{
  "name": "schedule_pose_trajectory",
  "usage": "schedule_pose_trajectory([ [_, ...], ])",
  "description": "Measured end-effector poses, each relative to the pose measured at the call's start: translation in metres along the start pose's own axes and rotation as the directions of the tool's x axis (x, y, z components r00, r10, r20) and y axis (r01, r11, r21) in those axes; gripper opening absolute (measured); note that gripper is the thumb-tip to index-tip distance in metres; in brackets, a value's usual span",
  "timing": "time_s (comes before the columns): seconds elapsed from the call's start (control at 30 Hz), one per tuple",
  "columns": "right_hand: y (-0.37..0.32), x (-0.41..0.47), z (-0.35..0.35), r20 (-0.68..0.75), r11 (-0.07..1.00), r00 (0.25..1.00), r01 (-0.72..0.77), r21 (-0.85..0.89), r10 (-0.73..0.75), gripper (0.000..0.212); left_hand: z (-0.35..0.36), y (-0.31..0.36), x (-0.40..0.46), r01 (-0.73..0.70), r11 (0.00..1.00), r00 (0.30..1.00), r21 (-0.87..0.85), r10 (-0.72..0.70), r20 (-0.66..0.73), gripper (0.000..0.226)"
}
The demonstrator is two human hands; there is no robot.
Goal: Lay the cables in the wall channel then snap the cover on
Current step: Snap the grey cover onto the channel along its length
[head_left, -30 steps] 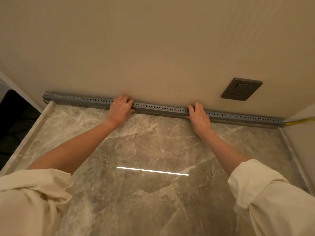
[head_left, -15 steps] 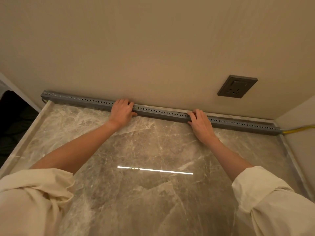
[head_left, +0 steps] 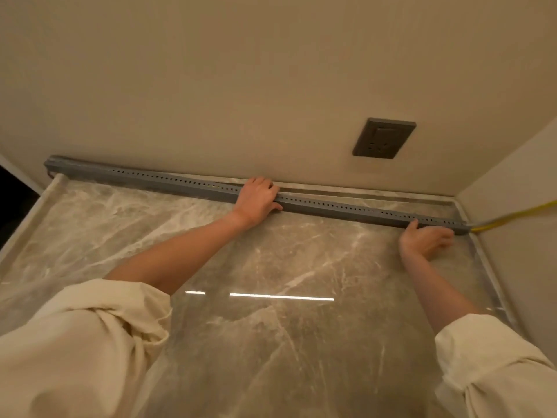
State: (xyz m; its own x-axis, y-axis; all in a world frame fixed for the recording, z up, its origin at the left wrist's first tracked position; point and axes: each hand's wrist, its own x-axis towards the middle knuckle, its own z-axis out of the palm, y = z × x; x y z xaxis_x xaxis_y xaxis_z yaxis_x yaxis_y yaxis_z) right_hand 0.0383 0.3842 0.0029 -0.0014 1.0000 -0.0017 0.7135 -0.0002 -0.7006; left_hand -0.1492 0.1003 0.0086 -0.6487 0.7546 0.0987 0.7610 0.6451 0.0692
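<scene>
A long grey slotted cable channel (head_left: 168, 182) lies on the marble counter (head_left: 271, 260) along the foot of the beige wall. Its right part stands a little away from the wall. My left hand (head_left: 257, 200) rests over the channel near its middle, fingers wrapped on its top. My right hand (head_left: 426, 238) is at the channel's right end, thumb against its front face, fingers curled just below it on the counter. A yellow cable (head_left: 512, 217) runs out of the channel's right end along the side wall. What lies inside the channel is hidden.
A dark grey wall socket (head_left: 384, 138) sits above the channel on the right. A side wall (head_left: 518, 176) closes off the right. The counter has a raised rim (head_left: 30, 224) on the left, with a dark drop beyond it.
My right hand has slid from the channel's middle to its right end. My left hand has shifted right along it. The channel's right part now stands off the wall. The view turned right.
</scene>
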Motion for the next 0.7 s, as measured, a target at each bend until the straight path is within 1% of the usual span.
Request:
schedule_pose_trajectory([
  [0.03, 0.002, 0.008, -0.003, 0.024, 0.994, 0.995, -0.098, 0.045, 0.097, 0.069, 0.001, 0.013, 0.008, -0.028, 1.0, 1.0, -0.009, 0.028, 0.005, 0.043],
  [0.07, 0.004, 0.016, -0.005, 0.051, 0.985, 0.987, -0.155, 0.073, 0.152, 0.076, 0.002, 0.027, 0.015, -0.054, 0.998, 0.999, -0.019, 0.054, 0.009, 0.044],
  [0.17, 0.013, 0.045, -0.007, 0.118, 0.964, 0.978, -0.19, 0.188, 0.17, 0.084, 0.009, 0.075, 0.038, -0.138, 0.988, 0.99, -0.062, 0.14, 0.025, 0.048],
  [0.2, 0.016, 0.054, -0.007, 0.141, 0.945, 0.975, -0.206, 0.254, 0.174, 0.082, 0.012, 0.092, 0.045, -0.165, 0.983, 0.985, -0.087, 0.168, 0.033, 0.048],
  [0.27, 0.023, 0.068, -0.01, 0.189, 0.897, 0.962, -0.254, 0.361, 0.196, 0.071, 0.016, 0.126, 0.058, -0.206, 0.966, 0.976, -0.153, 0.214, 0.04, 0.046],
  [0.33, 0.03, 0.079, -0.013, 0.219, 0.878, 0.958, -0.263, 0.4, 0.187, 0.057, 0.019, 0.157, 0.07, -0.234, 0.948, 0.967, -0.217, 0.25, 0.049, 0.042],
  [0.4, 0.039, 0.089, -0.015, 0.222, 0.89, 0.962, -0.237, 0.389, 0.159, 0.046, 0.022, 0.181, 0.079, -0.251, 0.941, 0.959, -0.225, 0.274, 0.076, 0.037],
  [0.47, 0.046, 0.098, -0.017, 0.236, 0.903, 0.962, -0.219, 0.369, 0.137, 0.038, 0.026, 0.194, 0.086, -0.256, 0.951, 0.956, -0.172, 0.276, 0.102, 0.033],
  [0.53, 0.047, 0.104, -0.019, 0.21, 0.925, 0.974, -0.161, 0.345, 0.091, 0.04, 0.027, 0.196, 0.089, -0.259, 0.956, 0.957, -0.135, 0.273, 0.1, 0.031],
  [0.6, 0.042, 0.114, -0.024, 0.134, 0.949, 0.991, -0.062, 0.308, 0.021, 0.045, 0.025, 0.19, 0.09, -0.275, 0.955, 0.956, -0.114, 0.284, 0.07, 0.031],
  [0.67, 0.032, 0.126, -0.03, 0.084, 0.96, 0.994, 0.041, 0.277, -0.067, 0.044, 0.022, 0.182, 0.091, -0.294, 0.951, 0.954, -0.096, 0.298, 0.027, 0.03],
  [0.7, 0.026, 0.132, -0.032, 0.087, 0.96, 0.99, 0.081, 0.268, -0.108, 0.042, 0.021, 0.177, 0.091, -0.292, 0.952, 0.956, -0.093, 0.294, 0.003, 0.03],
])
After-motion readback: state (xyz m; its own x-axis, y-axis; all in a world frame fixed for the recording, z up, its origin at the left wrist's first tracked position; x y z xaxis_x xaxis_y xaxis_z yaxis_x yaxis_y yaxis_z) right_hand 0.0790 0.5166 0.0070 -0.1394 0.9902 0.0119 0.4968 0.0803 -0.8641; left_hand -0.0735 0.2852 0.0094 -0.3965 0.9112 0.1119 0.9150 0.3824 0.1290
